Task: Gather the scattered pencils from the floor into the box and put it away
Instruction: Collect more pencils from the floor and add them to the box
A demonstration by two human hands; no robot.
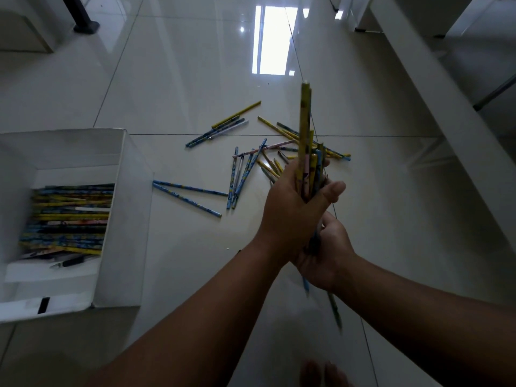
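Both arms reach forward, to the right of the box (122, 191), and meet around one bundle of pencils (305, 141) held nearly upright above the floor (181, 79). The left hand (290, 208) is the higher one, farther from the person. Its back faces the camera, its fingers are curled tightly together around the middle of the bundle, and its thumb (333, 189) sticks out on the side away from the box. The right hand (328, 255) sits just below and touches the left wrist, palm turned up, clasping the lower part of the bundle. Its thumb lies against the pencils, but its other fingers are hidden behind the left wrist, so their position cannot be told. A few blurred pencil ends stick out beneath this hand.

The white box stands open on the floor, with stacked pencils (69, 216) lying flat in rows inside it, mostly yellow and blue. To the right of the box, between it and the hands, the loose pencils (245, 169) lie scattered and crossed on the glossy tiles. Two blue ones are nearest the box wall, and more lie beyond the raised bundle. Far right of the box, a white beam (446, 121) slants across the view. Beyond the box stands a dark post (81, 15). Toes (324, 372) show at the bottom edge.
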